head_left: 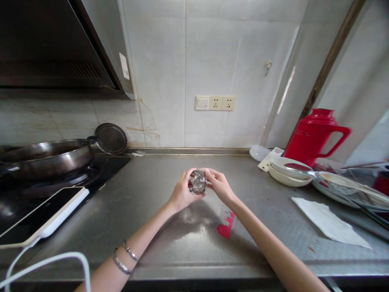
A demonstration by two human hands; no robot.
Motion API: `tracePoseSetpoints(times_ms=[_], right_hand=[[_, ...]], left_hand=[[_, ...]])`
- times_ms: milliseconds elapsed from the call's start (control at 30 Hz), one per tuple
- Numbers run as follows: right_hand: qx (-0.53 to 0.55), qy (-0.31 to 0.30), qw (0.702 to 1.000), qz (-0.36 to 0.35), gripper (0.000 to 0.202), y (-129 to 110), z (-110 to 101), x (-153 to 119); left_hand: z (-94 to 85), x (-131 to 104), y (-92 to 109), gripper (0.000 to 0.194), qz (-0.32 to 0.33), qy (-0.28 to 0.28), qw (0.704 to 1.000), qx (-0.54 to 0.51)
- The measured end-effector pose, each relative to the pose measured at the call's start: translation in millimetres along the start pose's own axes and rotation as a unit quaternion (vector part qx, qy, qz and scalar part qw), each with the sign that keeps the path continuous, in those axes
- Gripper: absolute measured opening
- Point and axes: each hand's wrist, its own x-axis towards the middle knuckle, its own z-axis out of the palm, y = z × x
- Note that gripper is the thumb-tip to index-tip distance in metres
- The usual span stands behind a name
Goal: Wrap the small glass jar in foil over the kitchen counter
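A small clear glass point(198, 182) with a patterned, faceted look is held above the counter, one round end facing me. My left hand point(181, 192) is closed around its left side and underneath. On the right side, the fingers of my right hand point(221, 185) are bent in against the glass; part of what they touch is hidden behind it. Below the hands, a torn piece of red paper or film point(225, 227) with a ragged edge lies on the steel counter point(146, 243), near my right forearm.
To the left, a frying pan point(51, 158) stands on the hob, with a phone point(39, 219) and white cable in front. A red thermos jug point(314, 138), stacked white bowls point(290, 174), plates and a white napkin point(330, 222) occupy the right. Wall sockets point(215, 103) are behind.
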Motion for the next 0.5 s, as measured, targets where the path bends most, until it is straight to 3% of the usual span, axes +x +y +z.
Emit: tracePoseSetpoints(times_ms=[100,233,500], right_hand=[[-0.103,0.039,0.991,-0.073,0.043,6,-5,4],[-0.214,0.071,0.955,-0.195,0.034,8,-4,0],[-0.335,0.008,0.854,-0.398,0.034,6,-1,-12]], left_hand=[[1.3,-2,1,0.085,-0.002,0.002,1.0,0.008],[2.2,-2,1,0.083,0.005,0.017,1.0,0.02],[3.9,-1,1,0.081,-0.012,0.047,0.998,0.036]])
